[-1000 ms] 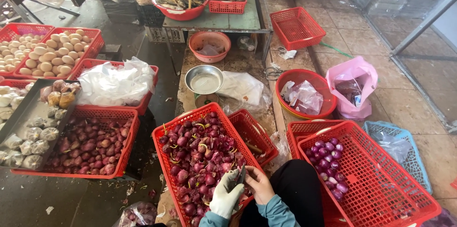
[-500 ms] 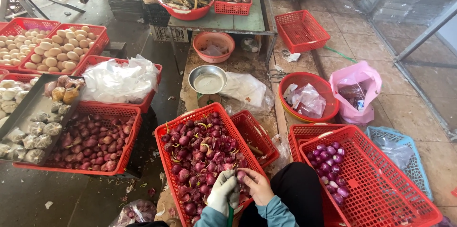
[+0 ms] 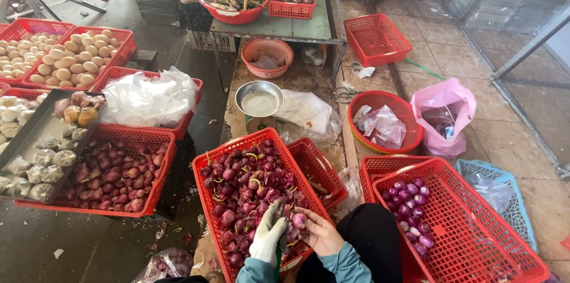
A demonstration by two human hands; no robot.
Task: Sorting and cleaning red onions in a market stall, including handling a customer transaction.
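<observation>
Tool in gloved left hand (image 3: 267, 236) is mostly hidden (grip closed). Bare right hand (image 3: 317, 232) grips a shallot (image 3: 299, 220) over the red basket (image 3: 209, 200).

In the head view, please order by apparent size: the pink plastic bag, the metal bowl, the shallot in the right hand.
1. Pink plastic bag, largest.
2. Metal bowl, clearly smaller.
3. Shallot in the right hand, smallest, though nearest the camera.

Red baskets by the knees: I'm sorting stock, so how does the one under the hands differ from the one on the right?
The basket under the hands is heaped with unpeeled shallots trailing stems and skins; the right basket holds only a small cluster of peeled shallots, glossy purple, its mesh floor mostly bare. Both are red plastic mesh.
</observation>
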